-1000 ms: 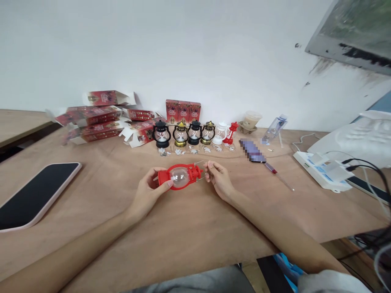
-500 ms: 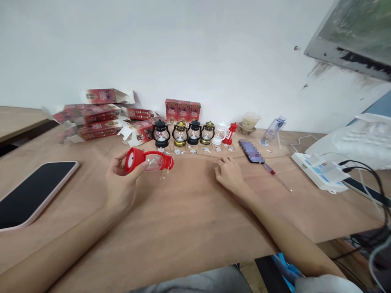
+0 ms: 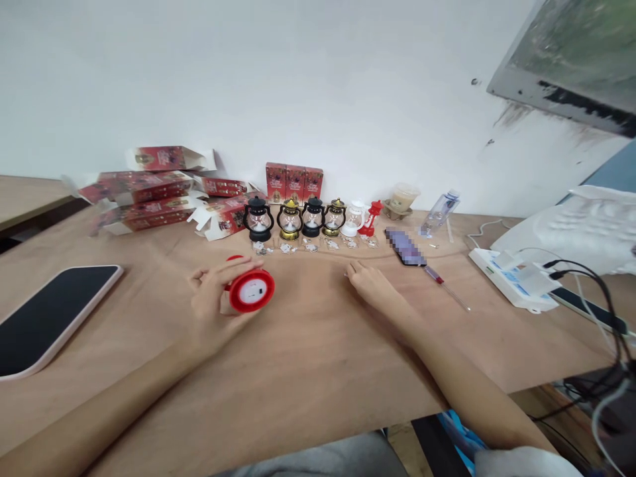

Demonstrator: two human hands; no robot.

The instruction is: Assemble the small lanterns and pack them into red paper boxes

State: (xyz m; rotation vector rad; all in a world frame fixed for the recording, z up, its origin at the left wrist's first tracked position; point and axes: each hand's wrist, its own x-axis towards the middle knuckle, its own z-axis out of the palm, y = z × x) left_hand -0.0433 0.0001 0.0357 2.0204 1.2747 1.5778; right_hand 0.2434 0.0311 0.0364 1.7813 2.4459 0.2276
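the wooden table (image 3: 308, 371) fills the near view, both bare forearms reaching out over it. the left hand (image 3: 213, 301) is curled around a small red toy lantern (image 3: 250, 289), fingers wrapped about its body, and the lantern is turned so that its round red base with a white centre faces the camera. it sits just left of the table's middle, held at or just above the wood; whether it touches the surface cannot be told. the right hand (image 3: 370, 286) lies apart from it to the right, palm down on the table with the fingers loosely spread and nothing in its grasp. at the far left edge a phone in a pink case (image 3: 50, 318) lies screen up and dark. to the right, a red-handled screwdriver (image 3: 444, 286) lies beside a blurred dark phone (image 3: 405, 246), and further right a white power strip (image 3: 514, 286) carries plugs and black cables. beyond the hands a row of small lanterns (image 3: 311, 217) stands in black, gold, white and red, with small loose parts in front of them. behind that row three red boxes (image 3: 294, 182) stand upright against the white wall, a heap of opened red cartons (image 3: 154, 195) lies to their left, and a clear plastic bottle (image 3: 440, 209) lies tilted to the right.
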